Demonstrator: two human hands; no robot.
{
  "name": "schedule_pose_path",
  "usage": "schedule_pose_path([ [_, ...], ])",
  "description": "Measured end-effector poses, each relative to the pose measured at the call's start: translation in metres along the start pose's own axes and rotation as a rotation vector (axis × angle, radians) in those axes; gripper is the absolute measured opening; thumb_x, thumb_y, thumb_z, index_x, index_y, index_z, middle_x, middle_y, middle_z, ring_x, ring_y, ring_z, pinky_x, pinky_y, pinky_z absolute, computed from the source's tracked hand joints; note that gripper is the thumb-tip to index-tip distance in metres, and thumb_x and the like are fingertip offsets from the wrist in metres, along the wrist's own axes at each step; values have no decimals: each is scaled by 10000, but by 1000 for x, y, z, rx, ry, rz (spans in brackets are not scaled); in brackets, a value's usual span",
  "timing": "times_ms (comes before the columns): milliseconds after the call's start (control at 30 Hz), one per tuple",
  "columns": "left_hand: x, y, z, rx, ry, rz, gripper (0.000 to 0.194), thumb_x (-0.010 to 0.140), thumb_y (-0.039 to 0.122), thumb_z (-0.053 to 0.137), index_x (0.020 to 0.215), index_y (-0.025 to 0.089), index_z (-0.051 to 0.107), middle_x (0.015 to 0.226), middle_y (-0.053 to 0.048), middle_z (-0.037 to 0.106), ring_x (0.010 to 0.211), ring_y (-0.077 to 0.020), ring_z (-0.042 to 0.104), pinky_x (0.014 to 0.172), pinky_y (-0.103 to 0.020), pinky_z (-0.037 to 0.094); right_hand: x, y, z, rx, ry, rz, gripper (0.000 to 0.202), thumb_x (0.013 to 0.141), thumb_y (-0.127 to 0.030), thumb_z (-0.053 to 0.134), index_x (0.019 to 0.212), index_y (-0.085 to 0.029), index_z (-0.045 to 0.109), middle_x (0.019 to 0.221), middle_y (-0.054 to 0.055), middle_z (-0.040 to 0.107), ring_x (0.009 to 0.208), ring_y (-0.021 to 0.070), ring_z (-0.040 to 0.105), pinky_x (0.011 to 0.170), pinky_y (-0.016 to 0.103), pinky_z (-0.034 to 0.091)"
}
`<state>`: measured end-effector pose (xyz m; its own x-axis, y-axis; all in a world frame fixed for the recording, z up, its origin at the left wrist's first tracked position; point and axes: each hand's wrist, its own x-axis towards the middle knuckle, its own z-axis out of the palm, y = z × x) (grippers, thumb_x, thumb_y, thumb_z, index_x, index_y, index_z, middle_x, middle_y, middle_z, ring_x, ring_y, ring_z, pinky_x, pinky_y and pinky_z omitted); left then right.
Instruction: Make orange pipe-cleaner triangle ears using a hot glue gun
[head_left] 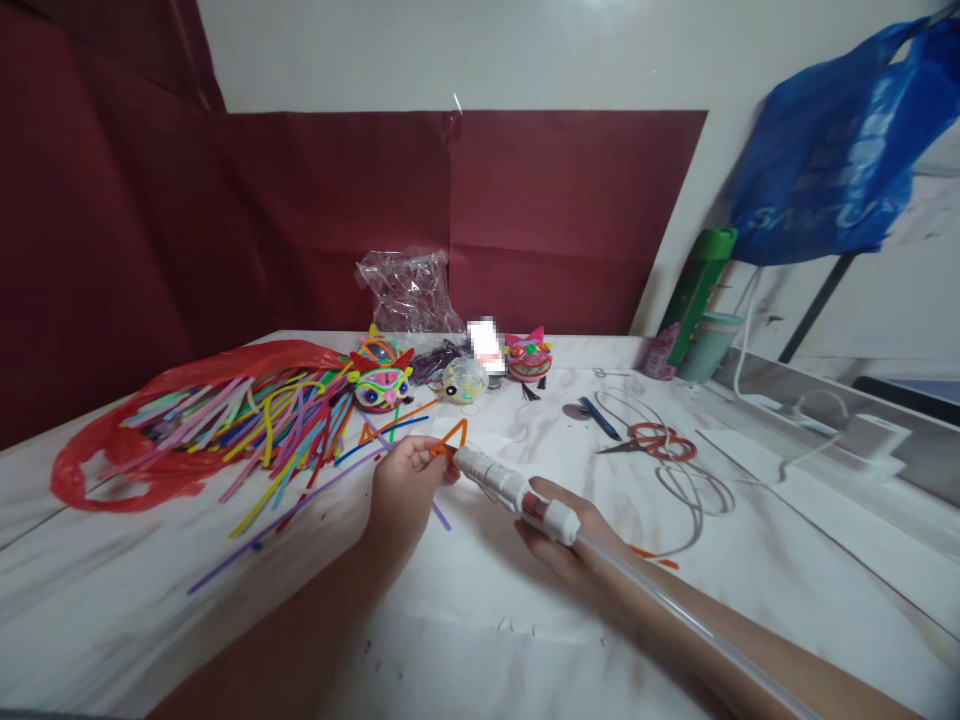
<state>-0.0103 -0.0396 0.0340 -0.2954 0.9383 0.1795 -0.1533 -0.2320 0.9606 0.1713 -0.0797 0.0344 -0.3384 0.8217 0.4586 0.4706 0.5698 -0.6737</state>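
My left hand [405, 478] is closed, pinching an orange pipe cleaner [459, 432] bent to a point that sticks up above the fingers. In my right hand [566, 530] is a white hot glue gun [491, 478], its dark nozzle at the orange pipe cleaner by my left fingertips. A long clear glue stick [675, 608] trails out of the gun's back end over my right forearm. Whether the nozzle touches the pipe cleaner I cannot tell. Beyond my hands sit a colourful animal-face ornament [382, 388], a pale, partly decorated ball [463, 382] and a pink-eared ornament [529, 353].
A red plastic bag [71, 470] spills many coloured pipe cleaners [255, 415] at the left. Orange-handled scissors [660, 442], a blue cutter [598, 418] and a looped cord [701, 515] lie to the right. A power strip [874, 440] and a green cup [711, 348] stand farther right.
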Motion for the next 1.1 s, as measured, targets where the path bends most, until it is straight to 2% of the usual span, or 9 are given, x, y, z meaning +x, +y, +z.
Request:
schedule_pose_path([
  [133, 0, 2, 1, -3, 10, 5, 136, 573, 176, 640, 689, 149, 574, 504, 25, 612, 464, -116, 582, 520, -239, 474, 1, -1, -2, -28, 13, -5, 79, 727, -197, 463, 659, -197, 423, 624, -9, 473, 575, 124, 466, 504, 234, 359],
  [300, -3, 7, 2, 2, 2, 19, 121, 574, 166, 629, 680, 147, 575, 516, 25, 617, 475, -107, 575, 520, -228, 470, 4, 2, -2, -97, -39, 30, 80, 689, -157, 474, 637, -195, 425, 615, -12, 472, 550, 116, 468, 504, 229, 378],
  [400, -4, 9, 2, 8, 4, 25, 126, 569, 163, 633, 682, 147, 578, 520, 26, 617, 482, -109, 578, 524, -230, 472, 5, 3, 0, -134, 1, 88, 99, 645, -141, 490, 600, -199, 424, 586, -19, 454, 523, 113, 453, 484, 228, 365],
  [600, -5, 11, 3, 27, 10, 35, 127, 572, 180, 642, 679, 147, 582, 520, 21, 617, 486, -117, 586, 531, -239, 480, 6, -1, -1, -31, 21, 81, 114, 608, -161, 505, 549, -213, 423, 558, -2, 474, 524, 136, 465, 489, 259, 380],
  [933, -5, 10, 3, 19, 9, 35, 135, 577, 200, 648, 684, 153, 580, 521, 28, 608, 482, -109, 577, 528, -231, 475, 15, 1, 3, -89, 65, 91, 113, 546, -125, 499, 510, -205, 427, 519, -7, 478, 495, 126, 461, 448, 230, 374],
  [1100, -5, 9, 3, 27, 0, 37, 141, 577, 197, 647, 691, 152, 577, 528, 28, 610, 488, -107, 577, 531, -228, 473, 19, 1, 4, -121, 22, 100, 151, 502, -107, 503, 462, -198, 390, 451, -31, 412, 420, 98, 401, 383, 202, 323],
])
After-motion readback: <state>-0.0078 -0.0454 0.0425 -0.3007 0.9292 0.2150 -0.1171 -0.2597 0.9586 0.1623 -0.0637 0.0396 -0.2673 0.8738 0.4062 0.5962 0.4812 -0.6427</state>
